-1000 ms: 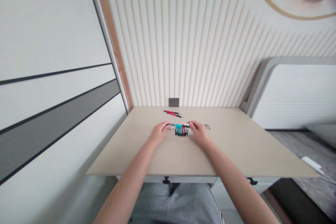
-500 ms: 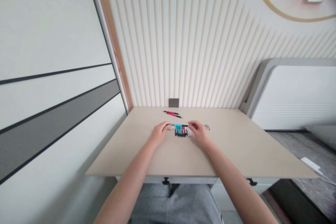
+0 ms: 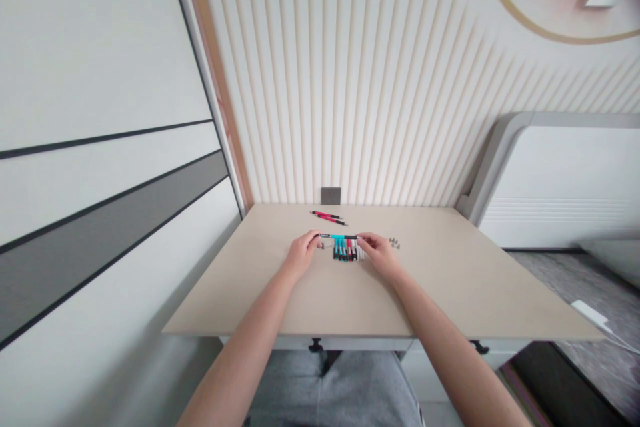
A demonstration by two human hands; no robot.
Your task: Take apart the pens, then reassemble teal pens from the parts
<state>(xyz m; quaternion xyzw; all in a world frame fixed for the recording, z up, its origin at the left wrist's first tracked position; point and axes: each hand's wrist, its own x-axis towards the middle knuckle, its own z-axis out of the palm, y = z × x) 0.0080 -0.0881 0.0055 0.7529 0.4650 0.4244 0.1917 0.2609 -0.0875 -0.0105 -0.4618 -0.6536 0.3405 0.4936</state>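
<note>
- Grey trousers (image 3: 333,392) on the person's lap, at the near edge of view, below the desk.
- Two black drawer pulls (image 3: 315,345) under the desk's front edge, one left, one right.
- Desk (image 3: 450,283): beige, matt laminate top, set against the far wall. Two forearms extend over it from the near edge.
- Left hand (image 3: 301,255): clenched in a pinch on the left end of the held pen.
- Right hand (image 3: 381,256): likewise pinching, on the right end of the same pen.
- Held pen (image 3: 337,236): count one, black with a teal section, level across the desk, raised between the hands and just above the row of pen parts.
- Row of pen parts (image 3: 345,251): side by side on the desk, between the hands. At least two teal and one red piece seen; white pieces at the right end (image 3: 360,252). Exact count cannot be told.
- Small metal parts (image 3: 395,242): about four, grey, grouped just right of the right hand; too small to identify.
- Loose pens (image 3: 327,217): count two, red and black, lying close together near the back of the desk.
- Grey wall socket (image 3: 331,195): count one, just above the desk's back edge.
- Ribbed cream wall panelling (image 3: 350,80) behind the desk; grey-striped white wall (image 3: 110,247) on the left; grey carpet (image 3: 600,280) on the right, with a white adapter (image 3: 589,311) on it.
</note>
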